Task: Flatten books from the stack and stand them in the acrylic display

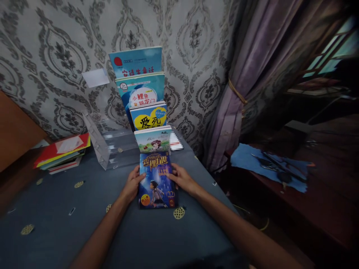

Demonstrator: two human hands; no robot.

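Note:
A blue book (pixel 157 183) with gold lettering and a cartoon boy on its cover is held by its two sides. My left hand (pixel 132 184) grips the left edge, thumb on the cover. On the right edge, my right hand (pixel 182 178) does the same. Right behind it stands a book with a green meadow cover (pixel 155 142), then a yellow and blue book (pixel 150 117). Farther back rise a teal book (pixel 143 89) and a taller blue book (pixel 137 61). They stand in tiers on a clear acrylic rack, whose left part (pixel 103 145) shows bare steps.
A stack of books and folders (pixel 66 151) lies left on the blue tablecloth (pixel 70 231). A patterned wall (pixel 193 71) backs the table. At right hang purple curtains (pixel 227 112), beside a dark red surface (pixel 314 201) bearing a blue cloth (pixel 272 166) with small tools.

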